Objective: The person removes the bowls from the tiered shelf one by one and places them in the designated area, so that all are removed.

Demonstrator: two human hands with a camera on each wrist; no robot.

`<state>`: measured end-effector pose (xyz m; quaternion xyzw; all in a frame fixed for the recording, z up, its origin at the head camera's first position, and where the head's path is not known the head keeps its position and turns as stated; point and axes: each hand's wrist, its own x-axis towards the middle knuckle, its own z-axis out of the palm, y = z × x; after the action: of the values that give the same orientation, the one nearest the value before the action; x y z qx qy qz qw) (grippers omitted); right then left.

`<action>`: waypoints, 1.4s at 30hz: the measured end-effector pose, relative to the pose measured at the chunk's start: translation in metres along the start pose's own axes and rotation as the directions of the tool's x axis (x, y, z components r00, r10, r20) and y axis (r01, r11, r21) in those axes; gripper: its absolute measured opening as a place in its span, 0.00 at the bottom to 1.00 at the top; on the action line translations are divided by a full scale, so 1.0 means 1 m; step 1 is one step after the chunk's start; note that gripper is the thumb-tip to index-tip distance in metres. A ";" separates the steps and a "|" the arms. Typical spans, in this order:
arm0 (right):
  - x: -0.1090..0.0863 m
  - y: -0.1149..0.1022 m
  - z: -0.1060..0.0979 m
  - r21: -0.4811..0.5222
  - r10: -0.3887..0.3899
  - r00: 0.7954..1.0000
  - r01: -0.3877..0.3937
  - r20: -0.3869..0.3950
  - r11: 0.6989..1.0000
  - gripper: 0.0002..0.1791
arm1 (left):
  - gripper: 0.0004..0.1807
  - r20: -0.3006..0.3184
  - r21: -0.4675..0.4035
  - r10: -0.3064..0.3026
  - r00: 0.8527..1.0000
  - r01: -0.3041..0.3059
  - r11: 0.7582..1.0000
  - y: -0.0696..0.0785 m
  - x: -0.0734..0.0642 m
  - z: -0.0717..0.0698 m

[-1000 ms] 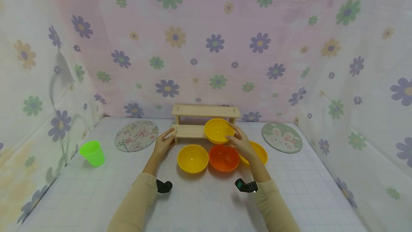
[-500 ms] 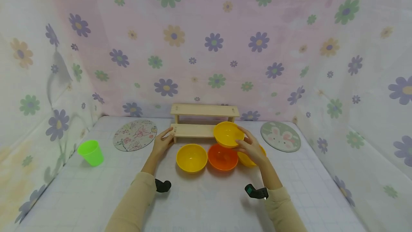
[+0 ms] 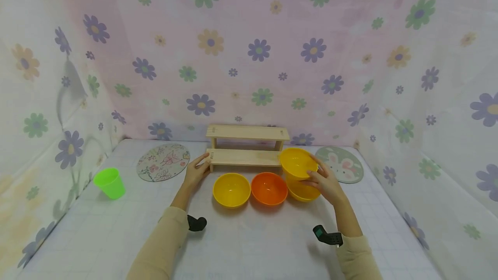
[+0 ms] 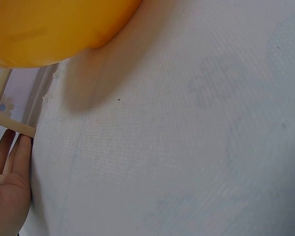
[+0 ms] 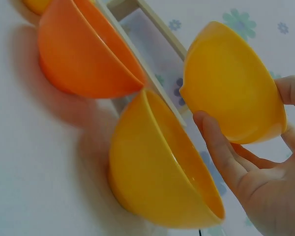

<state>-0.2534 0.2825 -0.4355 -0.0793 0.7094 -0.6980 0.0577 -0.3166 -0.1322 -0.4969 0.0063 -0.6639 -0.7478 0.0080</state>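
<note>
My right hand (image 3: 327, 180) pinches a yellow bowl (image 3: 296, 161) by its right side. In the right wrist view the held bowl (image 5: 228, 83) is tilted above another yellow bowl (image 5: 157, 167); seen from the head, it overlaps the back of that lower bowl (image 3: 303, 191). An orange bowl (image 3: 269, 189) and a third yellow bowl (image 3: 231, 190) stand to the left in the same row. My left hand (image 3: 196, 172) holds the left end of a two-tier wooden rack (image 3: 245, 157); its fingertips meet the rack's end (image 4: 14, 125) in the left wrist view.
A green cup (image 3: 110, 183) stands at the far left. One round floral mat (image 3: 163, 163) lies left of the rack, and a round rabbit mat (image 3: 342, 165) lies right of it, partly behind my right hand. Flowered cloth (image 3: 241, 55) hangs behind the rack.
My right hand has carried the yellow bowl rightward, from in front of the lower shelf to over the right-hand yellow bowl. My left hand stays at the rack's end.
</note>
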 end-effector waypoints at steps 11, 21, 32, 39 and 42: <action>-0.020 0.003 -0.028 0.096 -0.038 0.998 0.044 -0.058 0.994 0.36 | 0.25 0.004 -0.002 -0.007 1.000 0.007 1.000 0.000 0.000 0.000; -0.035 0.007 -0.048 0.109 -0.004 0.990 0.019 -0.138 0.994 0.38 | 0.24 -0.013 0.006 -0.013 1.000 0.013 1.000 0.000 0.000 0.001; -0.048 0.013 -0.069 0.156 0.008 0.981 0.023 -0.195 0.988 0.40 | 0.24 -0.004 -0.007 -0.017 1.000 0.017 1.000 0.003 -0.001 0.002; -0.054 0.017 -0.079 0.141 0.083 0.967 -0.050 -0.239 0.989 0.40 | 0.24 -0.018 0.008 -0.012 1.000 0.012 1.000 -0.002 0.002 0.000; -0.056 0.022 -0.082 0.134 0.094 0.966 -0.063 -0.241 0.989 0.40 | 0.24 -0.019 -0.005 -0.015 1.000 0.015 1.000 -0.001 0.001 0.001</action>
<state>-0.2152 0.3738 -0.4575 0.0402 0.6685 -0.7426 0.0015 -0.3175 -0.1314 -0.4983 0.0183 -0.6620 -0.7492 0.0090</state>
